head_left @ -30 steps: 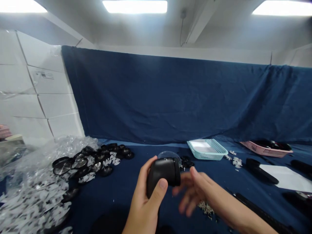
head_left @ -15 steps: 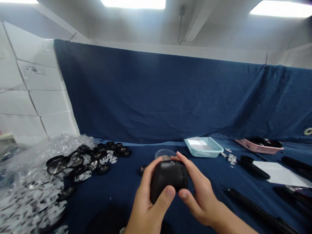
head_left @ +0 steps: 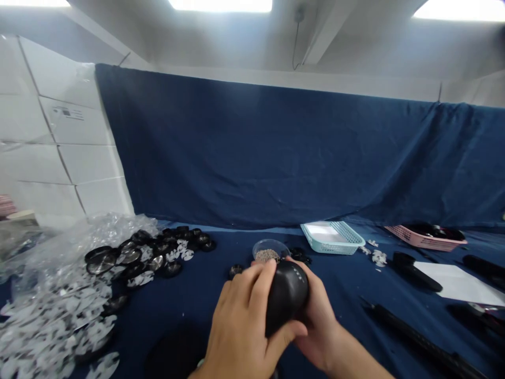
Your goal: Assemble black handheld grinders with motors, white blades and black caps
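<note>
1. Black casing (head_left: 288,297): clasped in both hands above the blue cloth (head_left: 201,305), at the lower middle of the view, just in front of a clear bowl (head_left: 272,243) with small bits (head_left: 266,255) in it.
2. Points a smooth, rounded side up and toward the camera; carries a short row of light marks (head_left: 299,273) near the upper right, slanting down to the right.
3. Looks longest from upper right to lower left, leaning rather than upright; impossible to be sure of the true long axis, with both sides partly under the hands.
4. Gripped on the left by the left hand (head_left: 240,321), fingers curled over the top, thumb across the lower front, closed to the casing's width.
5. Cupped on the right by the right hand (head_left: 321,316), closed against it too, with one finger along the upper right edge.
6. Hidden: the casing's far side and underside, and most of the right hand's fingers.
7. Cut off: a black rod (head_left: 418,337) at the bottom edge; white boxes (head_left: 90,163) and a heap of pale pieces (head_left: 51,310) at the left.
8. Hard to make out: a dark round shape (head_left: 173,350) beside the left hand.
</note>
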The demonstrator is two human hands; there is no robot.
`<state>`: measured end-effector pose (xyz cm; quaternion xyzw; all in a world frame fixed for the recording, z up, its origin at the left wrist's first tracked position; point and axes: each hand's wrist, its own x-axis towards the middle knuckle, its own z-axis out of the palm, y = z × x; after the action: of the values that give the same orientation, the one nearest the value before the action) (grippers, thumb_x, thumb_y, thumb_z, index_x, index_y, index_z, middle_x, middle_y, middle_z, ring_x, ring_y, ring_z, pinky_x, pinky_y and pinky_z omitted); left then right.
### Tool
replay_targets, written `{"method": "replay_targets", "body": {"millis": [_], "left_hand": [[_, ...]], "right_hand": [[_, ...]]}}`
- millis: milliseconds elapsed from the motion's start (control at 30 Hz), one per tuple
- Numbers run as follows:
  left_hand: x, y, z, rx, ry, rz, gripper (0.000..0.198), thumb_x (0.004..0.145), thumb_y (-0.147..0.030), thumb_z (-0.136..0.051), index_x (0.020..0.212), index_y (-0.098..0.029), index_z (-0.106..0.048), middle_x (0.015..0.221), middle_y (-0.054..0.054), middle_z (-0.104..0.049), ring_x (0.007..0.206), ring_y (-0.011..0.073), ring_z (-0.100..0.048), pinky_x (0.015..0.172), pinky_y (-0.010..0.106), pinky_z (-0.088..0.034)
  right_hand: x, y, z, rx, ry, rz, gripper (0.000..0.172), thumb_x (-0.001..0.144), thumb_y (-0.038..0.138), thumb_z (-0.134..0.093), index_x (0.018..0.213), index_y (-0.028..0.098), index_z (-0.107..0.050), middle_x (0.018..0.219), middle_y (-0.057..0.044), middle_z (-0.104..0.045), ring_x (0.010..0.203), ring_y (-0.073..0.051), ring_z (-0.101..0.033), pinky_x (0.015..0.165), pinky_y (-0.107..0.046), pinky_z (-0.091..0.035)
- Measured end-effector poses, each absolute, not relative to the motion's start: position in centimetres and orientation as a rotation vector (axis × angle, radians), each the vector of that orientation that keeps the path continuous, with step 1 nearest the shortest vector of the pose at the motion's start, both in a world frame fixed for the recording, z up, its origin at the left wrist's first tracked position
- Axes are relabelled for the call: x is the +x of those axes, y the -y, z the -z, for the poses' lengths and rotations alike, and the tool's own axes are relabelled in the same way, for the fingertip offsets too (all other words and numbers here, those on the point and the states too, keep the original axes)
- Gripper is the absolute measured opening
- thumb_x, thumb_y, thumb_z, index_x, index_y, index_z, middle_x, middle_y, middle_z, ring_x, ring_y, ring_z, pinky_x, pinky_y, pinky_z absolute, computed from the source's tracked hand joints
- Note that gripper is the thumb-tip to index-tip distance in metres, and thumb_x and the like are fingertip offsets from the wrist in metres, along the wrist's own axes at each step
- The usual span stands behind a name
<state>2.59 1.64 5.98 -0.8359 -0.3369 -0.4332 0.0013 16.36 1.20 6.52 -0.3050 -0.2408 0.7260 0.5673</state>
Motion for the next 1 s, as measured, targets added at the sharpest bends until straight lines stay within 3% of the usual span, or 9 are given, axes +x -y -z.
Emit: {"method": "replay_targets", "body": {"millis": [67, 167, 233, 367, 467, 533, 633, 800, 1000], "left_hand": [[2.5, -1.5, -6.3, -2.630, 1.092, 1.268, 0.074, 0.084, -0.051, -0.063, 0.141, -0.025, -0.026, 0.129, 0.016, -0.057, 0.112, 0.0341, -0.059, 0.087, 0.055, -0.051], [3.2, -0.9, -6.4, -2.697, 1.219, 1.349, 0.072, 0.082, -0.054, -0.065, 0.136, -0.023, -0.029, 0.125, 0.015, -0.059, 0.110, 0.0318, -0.060, 0.087, 0.052, -0.053], [3.6, -0.5, -6.1, -2.697, 1.184, 1.402, 0.072, 0.080, -0.055, -0.066, 0.132, -0.021, -0.030, 0.122, 0.016, -0.060, 0.109, 0.0322, -0.061, 0.086, 0.051, -0.053], [3.1, 0.0, -6.2, -2.694, 0.946, 1.283, 0.074, 0.080, -0.054, -0.066, 0.133, -0.020, -0.027, 0.125, 0.019, -0.059, 0.110, 0.0357, -0.059, 0.089, 0.057, -0.049], [2.1, 0.3, -6.8, -2.866, 1.081, 1.318, 0.073, 0.078, -0.057, -0.067, 0.133, -0.028, -0.028, 0.128, 0.012, -0.058, 0.112, 0.0332, -0.060, 0.090, 0.054, -0.050], [2.0, 0.7, -7.0, -3.018, 1.234, 1.445, 0.066, 0.081, -0.055, -0.065, 0.132, -0.032, -0.030, 0.128, 0.008, -0.059, 0.112, 0.0295, -0.061, 0.089, 0.048, -0.053], [2.7, 1.4, -6.5, -3.115, 1.228, 1.570, 0.067, 0.082, -0.053, -0.065, 0.134, -0.031, -0.029, 0.128, 0.010, -0.059, 0.113, 0.0293, -0.062, 0.090, 0.045, -0.053], [3.0, 2.0, -5.4, -2.908, 1.018, 1.487, 0.077, 0.082, -0.055, -0.063, 0.141, -0.029, -0.021, 0.141, 0.016, -0.047, 0.127, 0.0353, -0.050, 0.099, 0.052, -0.046], [2.2, 2.4, -6.2, -2.779, 1.092, 1.286, 0.079, 0.081, -0.050, -0.066, 0.141, -0.024, -0.023, 0.134, 0.018, -0.054, 0.125, 0.0362, -0.052, 0.099, 0.057, -0.046]], "right_hand": [[16.5, -1.1, -6.2, -0.746, 0.511, -1.711, 0.061, 0.085, 0.067, -0.049, 0.118, 0.019, -0.065, 0.118, -0.010, -0.067, 0.122, -0.033, -0.053, 0.105, -0.050, -0.037], [16.9, -1.0, -5.5, -0.618, 0.707, -1.257, 0.062, 0.081, 0.072, -0.053, 0.127, 0.030, -0.059, 0.132, -0.002, -0.059, 0.131, -0.027, -0.044, 0.112, -0.042, -0.030], [17.2, -0.9, -5.6, -0.526, 0.833, -1.087, 0.058, 0.084, 0.067, -0.054, 0.125, 0.026, -0.061, 0.134, -0.004, -0.058, 0.131, -0.025, -0.044, 0.113, -0.039, -0.028], [18.0, -0.1, -7.3, -0.625, 0.699, -1.590, 0.057, 0.090, 0.059, -0.048, 0.126, 0.016, -0.061, 0.129, -0.011, -0.061, 0.125, -0.030, -0.052, 0.111, -0.044, -0.031], [18.4, 0.7, -7.6, -0.764, 0.595, -1.738, 0.070, 0.083, 0.072, -0.049, 0.133, 0.025, -0.054, 0.133, -0.009, -0.058, 0.126, -0.033, -0.049, 0.110, -0.052, -0.030], [18.0, 1.2, -6.6, -0.681, 0.723, -1.432, 0.069, 0.080, 0.075, -0.052, 0.135, 0.034, -0.050, 0.140, -0.003, -0.052, 0.133, -0.031, -0.042, 0.112, -0.051, -0.027], [16.9, 1.9, -5.1, -0.500, 0.889, -1.009, 0.059, 0.085, 0.065, -0.054, 0.132, 0.030, -0.053, 0.142, -0.005, -0.050, 0.135, -0.030, -0.039, 0.115, -0.049, -0.023], [15.6, 3.4, -6.1, -0.422, 0.730, -1.251, 0.042, 0.093, 0.047, -0.041, 0.109, 0.021, -0.069, 0.116, -0.010, -0.067, 0.120, -0.032, -0.054, 0.111, -0.051, -0.031], [15.5, 2.8, -6.8, -0.458, 0.419, -1.559, 0.034, 0.089, 0.043, -0.049, 0.089, 0.019, -0.073, 0.093, -0.007, -0.073, 0.095, -0.028, -0.066, 0.096, -0.043, -0.047]]}}
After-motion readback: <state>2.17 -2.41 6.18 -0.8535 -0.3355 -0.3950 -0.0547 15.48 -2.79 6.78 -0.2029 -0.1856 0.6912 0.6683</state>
